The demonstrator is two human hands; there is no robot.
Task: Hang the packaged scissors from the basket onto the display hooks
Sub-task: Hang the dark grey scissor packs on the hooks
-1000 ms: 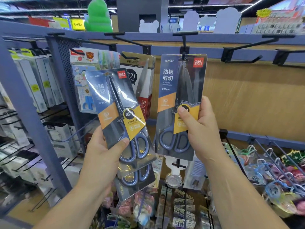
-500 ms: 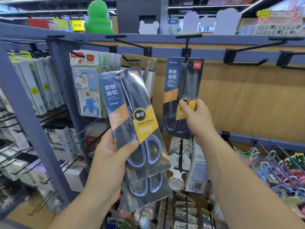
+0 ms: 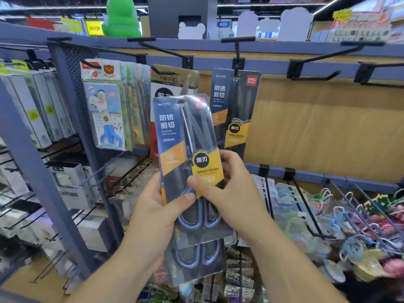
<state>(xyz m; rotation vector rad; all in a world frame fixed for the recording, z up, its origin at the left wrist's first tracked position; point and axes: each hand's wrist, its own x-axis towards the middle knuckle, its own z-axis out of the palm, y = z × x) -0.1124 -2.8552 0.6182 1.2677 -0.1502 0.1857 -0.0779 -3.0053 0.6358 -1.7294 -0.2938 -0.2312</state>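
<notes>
Nearest, the left hand (image 3: pixel 157 217) grips a stack of packaged scissors from the left side. Its thumb lies across the front and its fingers are hidden behind. The front scissors pack (image 3: pixel 175 132) stands nearly upright, top leaning slightly left, with a blue card, an orange-yellow band and blue-grey handles low down. A second scissors pack (image 3: pixel 196 261) sits behind it and lower, its handles showing beneath the first.

The right hand (image 3: pixel 234 197) pinches the front pack at its right edge. Its thumb presses the yellow label, just above the left thumb, and its fingers curl round the back.

Low on the right, beyond the forearm, angled wire pegs (image 3: pixel 360 226) carry blurred colourful trinkets.

Further back, a matching hung scissors pack (image 3: pixel 236 101) hangs from a black display hook (image 3: pixel 237 49) on the blue rail (image 3: pixel 273 62). Its lower part is hidden by the held pack and the right fingers.

Just left of it hangs an AIHAO scissors pack (image 3: pixel 170 80). Left again are children's scissors packs (image 3: pixel 105 110) with cartoon cards, then white boxes (image 3: pixel 37 110) at the far left. To the right, bare hooks (image 3: pixel 314 72) stick out before a wooden back panel (image 3: pixel 323 127).

On top of the shelf, far left of centre, stands a green plush toy (image 3: pixel 121 18).
</notes>
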